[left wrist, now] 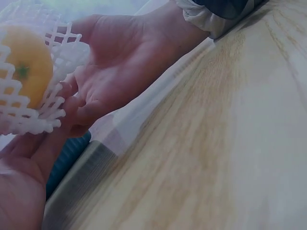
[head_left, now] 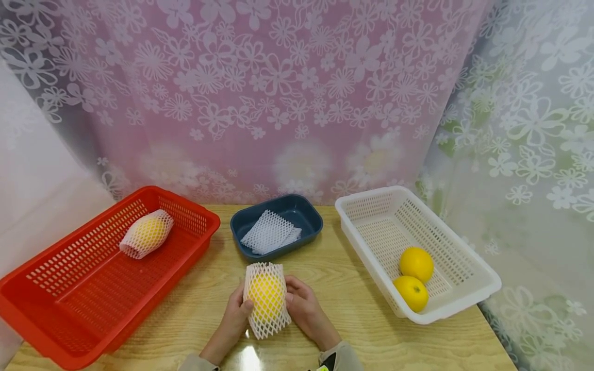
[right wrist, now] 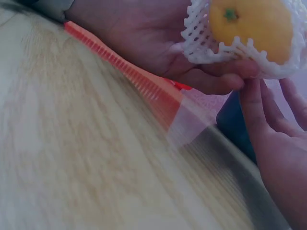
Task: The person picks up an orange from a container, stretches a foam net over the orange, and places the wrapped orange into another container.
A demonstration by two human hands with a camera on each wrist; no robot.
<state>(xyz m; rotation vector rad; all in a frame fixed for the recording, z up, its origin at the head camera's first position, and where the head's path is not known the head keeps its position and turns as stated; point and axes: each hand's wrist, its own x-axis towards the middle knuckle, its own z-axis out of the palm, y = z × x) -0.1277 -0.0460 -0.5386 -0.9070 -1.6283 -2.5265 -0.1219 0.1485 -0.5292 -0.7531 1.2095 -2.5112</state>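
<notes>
Both hands hold an orange point(head_left: 266, 299) wrapped in a white foam net sleeve point(head_left: 268, 330) above the table's near middle. My left hand point(head_left: 235, 314) grips its left side, thumb on the front of the net. From the other side my right hand point(head_left: 306, 309) holds it, thumb at the net's edge and fingers behind. In the left wrist view the green stem end of the orange point(left wrist: 29, 57) shows through the sleeve's open end. The right wrist view shows fingers of both hands meeting beneath the netted orange point(right wrist: 259, 28).
At left, a red basket point(head_left: 139, 309) holds another netted orange point(head_left: 150, 232). A dark blue tray point(head_left: 301, 208) behind the hands contains flat foam nets point(head_left: 269, 232). Two bare oranges point(head_left: 416, 264) lie in the white basket point(head_left: 371, 257) at right. A flowered curtain point(head_left: 278, 103) hangs behind the table.
</notes>
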